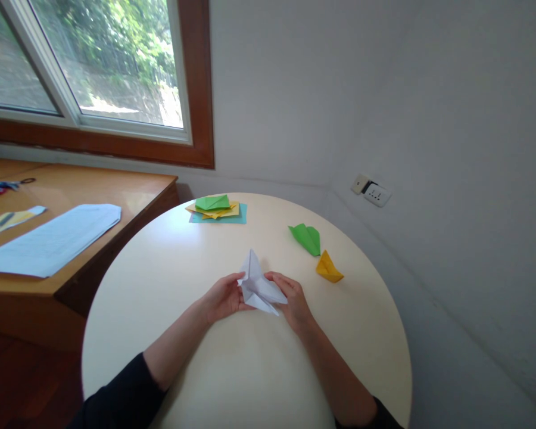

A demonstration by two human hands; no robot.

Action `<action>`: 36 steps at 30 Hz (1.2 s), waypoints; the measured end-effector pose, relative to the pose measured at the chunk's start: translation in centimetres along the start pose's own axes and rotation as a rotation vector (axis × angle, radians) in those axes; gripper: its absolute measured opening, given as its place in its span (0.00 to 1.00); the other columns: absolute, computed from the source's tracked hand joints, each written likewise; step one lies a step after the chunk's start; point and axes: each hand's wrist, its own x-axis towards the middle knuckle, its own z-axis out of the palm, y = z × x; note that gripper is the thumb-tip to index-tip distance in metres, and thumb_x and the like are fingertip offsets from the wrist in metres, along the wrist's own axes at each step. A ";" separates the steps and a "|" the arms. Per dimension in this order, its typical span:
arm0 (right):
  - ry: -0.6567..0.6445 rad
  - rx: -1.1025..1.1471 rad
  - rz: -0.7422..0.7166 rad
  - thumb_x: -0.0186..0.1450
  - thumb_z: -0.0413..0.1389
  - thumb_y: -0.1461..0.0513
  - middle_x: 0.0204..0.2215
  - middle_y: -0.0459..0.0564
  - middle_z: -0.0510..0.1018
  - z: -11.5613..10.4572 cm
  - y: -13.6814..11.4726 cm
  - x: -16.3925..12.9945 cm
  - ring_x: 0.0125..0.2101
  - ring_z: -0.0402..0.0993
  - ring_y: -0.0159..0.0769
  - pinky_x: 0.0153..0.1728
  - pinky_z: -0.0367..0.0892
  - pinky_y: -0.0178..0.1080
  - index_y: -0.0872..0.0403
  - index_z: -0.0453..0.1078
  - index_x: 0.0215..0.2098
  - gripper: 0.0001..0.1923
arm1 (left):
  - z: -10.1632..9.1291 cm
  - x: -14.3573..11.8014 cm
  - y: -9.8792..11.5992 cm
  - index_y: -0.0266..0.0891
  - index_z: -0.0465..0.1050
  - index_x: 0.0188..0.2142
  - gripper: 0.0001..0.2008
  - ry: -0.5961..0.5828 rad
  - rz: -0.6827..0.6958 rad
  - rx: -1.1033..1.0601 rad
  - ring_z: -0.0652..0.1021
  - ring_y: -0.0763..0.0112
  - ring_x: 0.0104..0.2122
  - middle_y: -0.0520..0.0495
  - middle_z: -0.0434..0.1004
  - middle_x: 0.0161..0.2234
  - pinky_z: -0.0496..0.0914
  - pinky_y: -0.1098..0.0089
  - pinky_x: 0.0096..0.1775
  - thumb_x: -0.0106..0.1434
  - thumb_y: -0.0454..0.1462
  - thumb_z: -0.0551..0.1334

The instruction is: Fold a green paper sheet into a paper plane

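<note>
A white folded paper (259,287) with several pointed flaps is held between both hands, over the middle of the round table. My left hand (226,298) grips its left side, thumb on top and fingers underneath. On the right side, my right hand (293,300) closes around another flap, its fingers partly hidden by the paper. Beyond my right hand lie a green folded paper (307,239) and a small yellow paper boat (329,268), neither touched by a hand.
At the round table's (129,310) far edge sits a stack of coloured papers (242,215), green on top. To the left, a wooden desk (84,185) carries white sheets (53,238) and scissors (9,186). A wall socket (377,194) is at right.
</note>
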 end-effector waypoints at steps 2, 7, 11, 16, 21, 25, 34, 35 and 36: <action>-0.019 -0.042 -0.024 0.52 0.59 0.56 0.38 0.52 0.76 -0.1 0.1 0.1 0.38 0.72 0.40 0.39 0.66 0.39 0.53 0.77 0.27 0.09 | 0.1 -0.1 0.0 0.29 0.69 0.38 0.12 0.001 0.002 0.011 0.76 0.65 0.28 0.42 0.75 0.27 0.70 0.62 0.40 0.63 0.37 0.52; -0.085 -0.159 -0.057 0.52 0.59 0.56 0.40 0.52 0.74 -0.4 0.3 0.2 0.39 0.71 0.39 0.40 0.65 0.38 0.53 0.78 0.26 0.10 | 0.1 0.0 0.1 0.30 0.70 0.37 0.11 -0.021 0.010 0.013 0.76 0.68 0.28 0.43 0.75 0.27 0.69 0.64 0.40 0.62 0.35 0.53; -0.101 -0.254 -0.079 0.52 0.59 0.55 0.31 0.50 0.77 -0.3 0.2 0.3 0.34 0.71 0.38 0.38 0.64 0.38 0.54 0.77 0.25 0.11 | -0.2 0.1 0.1 0.32 0.72 0.37 0.08 -0.069 0.063 0.045 0.75 0.70 0.30 0.44 0.75 0.31 0.69 0.68 0.38 0.59 0.33 0.56; -0.103 -0.346 -0.101 0.53 0.58 0.55 0.26 0.48 0.76 -0.3 0.1 0.3 0.30 0.69 0.35 0.34 0.63 0.37 0.55 0.76 0.25 0.12 | -0.6 0.1 0.0 0.35 0.73 0.40 0.11 -0.120 0.128 0.139 0.75 0.70 0.35 0.44 0.75 0.36 0.68 0.71 0.39 0.56 0.32 0.61; -0.075 -0.347 -0.092 0.54 0.57 0.52 0.23 0.46 0.74 -0.4 0.5 0.3 0.27 0.67 0.33 0.29 0.61 0.34 0.56 0.75 0.26 0.14 | -0.6 0.1 -0.1 0.33 0.74 0.42 0.14 -0.185 0.153 0.153 0.74 0.70 0.36 0.43 0.76 0.37 0.66 0.69 0.43 0.58 0.37 0.62; -0.051 -0.308 -0.062 0.55 0.55 0.47 0.19 0.45 0.71 -0.4 0.6 0.3 0.23 0.64 0.31 0.26 0.59 0.34 0.57 0.74 0.25 0.22 | -0.2 0.1 -0.1 0.33 0.75 0.41 0.15 -0.155 0.178 0.186 0.74 0.67 0.38 0.42 0.77 0.38 0.66 0.68 0.44 0.56 0.39 0.63; -0.102 -0.281 -0.045 0.54 0.56 0.47 0.20 0.46 0.74 -0.4 0.1 0.3 0.24 0.66 0.33 0.27 0.59 0.35 0.58 0.75 0.25 0.22 | -0.4 0.2 -0.3 0.33 0.75 0.42 0.18 -0.021 0.219 0.347 0.75 0.65 0.40 0.40 0.76 0.42 0.66 0.67 0.46 0.49 0.35 0.68; -0.094 -0.287 -0.054 0.53 0.58 0.49 0.21 0.46 0.74 -0.4 0.1 0.3 0.25 0.67 0.33 0.28 0.60 0.35 0.57 0.75 0.25 0.18 | -0.5 0.2 -0.3 0.33 0.75 0.41 0.19 -0.005 0.233 0.363 0.75 0.66 0.39 0.41 0.76 0.41 0.67 0.67 0.45 0.48 0.35 0.69; -0.089 -0.285 -0.053 0.52 0.59 0.52 0.23 0.47 0.75 -0.4 0.1 0.3 0.26 0.68 0.34 0.29 0.61 0.36 0.57 0.76 0.26 0.15 | -0.6 0.2 -0.4 0.33 0.75 0.41 0.19 0.008 0.249 0.377 0.75 0.66 0.38 0.41 0.77 0.40 0.67 0.67 0.44 0.47 0.34 0.69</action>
